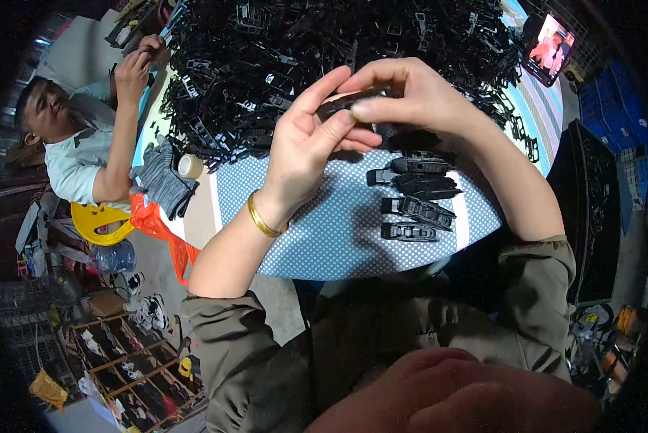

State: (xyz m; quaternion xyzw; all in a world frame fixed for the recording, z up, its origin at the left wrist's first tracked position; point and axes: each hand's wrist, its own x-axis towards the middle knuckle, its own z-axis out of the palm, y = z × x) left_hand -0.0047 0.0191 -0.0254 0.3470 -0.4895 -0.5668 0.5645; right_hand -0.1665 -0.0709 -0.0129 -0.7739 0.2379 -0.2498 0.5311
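Observation:
Above the table's near part, my left hand (pixel 302 141) and my right hand (pixel 417 101) meet around a dark, elongated black plastic part (pixel 349 103). Fingers and thumbs of both hands pinch it, and its far side is partly hidden by them. Just below my right hand, several assembled black plastic pieces (pixel 419 209) lie in a short column on the dotted cloth (pixel 316 238). Beyond my hands spreads a big heap of loose black plastic parts (pixel 266 65).
A phone with a lit screen (pixel 551 50) stands at the far right. On the left are a grey glove (pixel 158 173), a tape roll (pixel 190 167) and a red plastic bag (pixel 172 238). A co-worker (pixel 86 144) sits at the left edge, near a yellow stool (pixel 97 224).

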